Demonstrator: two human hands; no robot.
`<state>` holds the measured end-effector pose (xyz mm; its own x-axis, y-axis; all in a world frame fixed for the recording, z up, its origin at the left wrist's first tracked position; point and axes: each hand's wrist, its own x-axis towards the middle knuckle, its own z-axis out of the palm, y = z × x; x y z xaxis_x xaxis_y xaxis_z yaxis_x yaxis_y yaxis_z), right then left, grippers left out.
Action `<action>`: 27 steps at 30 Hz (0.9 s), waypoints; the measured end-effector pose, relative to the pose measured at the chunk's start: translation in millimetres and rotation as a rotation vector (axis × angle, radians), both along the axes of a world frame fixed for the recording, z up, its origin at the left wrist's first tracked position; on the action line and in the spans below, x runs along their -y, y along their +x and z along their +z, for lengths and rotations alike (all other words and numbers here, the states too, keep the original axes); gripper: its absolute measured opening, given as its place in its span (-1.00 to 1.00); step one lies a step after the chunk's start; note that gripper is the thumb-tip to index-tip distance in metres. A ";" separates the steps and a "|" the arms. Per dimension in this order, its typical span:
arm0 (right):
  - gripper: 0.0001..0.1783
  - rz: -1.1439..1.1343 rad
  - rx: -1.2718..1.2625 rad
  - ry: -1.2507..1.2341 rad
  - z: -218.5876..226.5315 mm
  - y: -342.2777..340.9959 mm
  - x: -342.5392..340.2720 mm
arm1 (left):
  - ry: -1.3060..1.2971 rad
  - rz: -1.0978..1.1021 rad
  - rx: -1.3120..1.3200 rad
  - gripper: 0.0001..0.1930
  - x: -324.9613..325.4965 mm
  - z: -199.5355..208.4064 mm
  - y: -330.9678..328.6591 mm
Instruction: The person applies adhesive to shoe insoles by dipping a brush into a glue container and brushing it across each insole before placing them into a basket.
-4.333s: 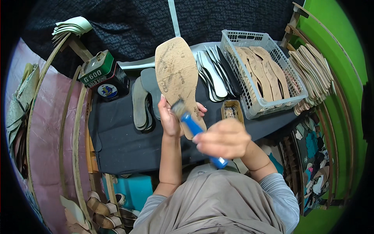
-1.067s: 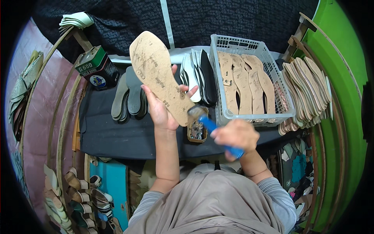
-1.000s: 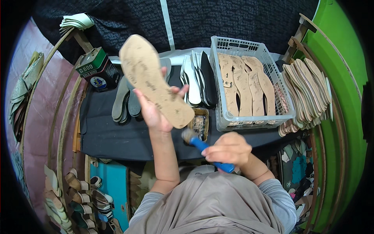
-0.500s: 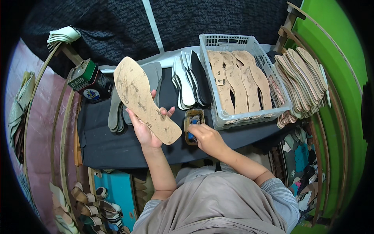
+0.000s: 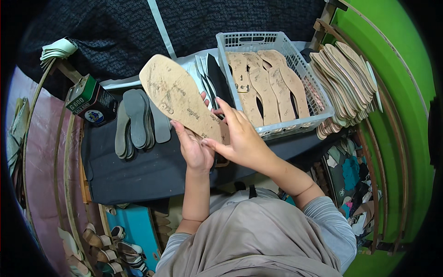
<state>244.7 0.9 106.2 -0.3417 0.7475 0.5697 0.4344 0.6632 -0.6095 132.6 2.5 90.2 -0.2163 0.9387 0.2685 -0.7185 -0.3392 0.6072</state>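
A tan insole board with dark smudges and markings is held up over the table, its wide end toward the far left. My left hand grips it from below near the narrow end, thumb along its near edge. My right hand is closed round the narrow end, with its thumb on the near side and fingers on the far side. Behind my hands a small brown tray is almost wholly hidden; only a bit of its rim shows. White and black insoles lie just beyond the held board.
Right of my hands stands a clear plastic crate of similar tan boards. More insoles are stacked beyond it. Grey insoles lie at left, near a green and black metal can. A dark cloth covers the table.
My right hand has left the small brown tray and taken hold of the insole board's narrow end. The board has turned, its narrow end now further right. The view has shifted slightly.
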 end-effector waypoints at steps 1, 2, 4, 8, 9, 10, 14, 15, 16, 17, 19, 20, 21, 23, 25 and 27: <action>-0.09 -0.018 0.041 -0.044 2.7 3.1 -0.7 | 0.033 -0.062 0.018 -0.38 0.2 -0.3 -0.7; -0.12 -0.036 0.083 -0.087 5.1 5.9 -2.7 | 0.033 -0.060 0.019 -0.38 -1.5 0.4 0.6; -0.21 -0.083 0.116 -0.048 8.9 11.4 -7.3 | 0.002 -0.132 -0.042 -0.41 -4.4 2.9 3.0; -0.39 -0.315 0.043 -0.035 19.8 39.1 -41.0 | -0.008 -0.123 -0.139 -0.46 0.0 2.4 -3.7; -0.40 -0.388 0.095 -0.103 23.6 50.4 -55.8 | 0.017 -0.102 -0.177 -0.41 1.4 0.5 -10.5; -0.39 -0.447 0.167 -0.046 21.8 64.0 -75.8 | 0.014 -0.092 -0.124 -0.39 3.6 -0.4 -15.0; -0.51 -0.509 0.361 -0.173 13.7 98.0 -146.9 | -0.011 -0.077 -0.060 -0.42 15.0 -14.6 -38.9; -0.51 -0.526 0.526 -0.227 8.1 102.4 -162.6 | -0.044 -0.023 -0.059 -0.43 18.1 -18.6 -43.7; -0.51 -0.541 0.690 -0.281 1.2 106.4 -175.4 | -0.040 -0.020 -0.062 -0.43 21.4 -23.7 -48.4; -0.51 -0.531 0.688 -0.273 -8.2 107.6 -188.0 | -0.059 0.010 -0.028 -0.44 25.3 -29.0 -53.9; -0.45 -0.534 0.789 -0.359 -26.4 114.2 -208.3 | -0.124 0.077 0.021 -0.50 31.8 -30.5 -53.6; -0.45 -0.525 0.789 -0.352 -31.4 114.1 -215.7 | -0.121 0.088 0.021 -0.50 35.2 -34.4 -55.8; -0.43 -0.541 0.812 -0.382 -36.1 114.5 -223.1 | -0.133 0.089 0.028 -0.53 37.5 -40.1 -59.4; -0.42 -0.545 0.839 -0.404 -45.1 114.7 -233.2 | -0.180 0.132 0.045 -0.62 42.0 -41.1 -59.6; -0.38 -0.523 0.763 -0.307 -53.5 113.5 -239.2 | -0.186 0.153 0.049 -0.64 44.0 -48.4 -64.8; -0.37 -0.529 0.779 -0.287 -62.1 112.4 -245.0 | -0.199 0.167 0.049 -0.66 46.5 -52.2 -68.8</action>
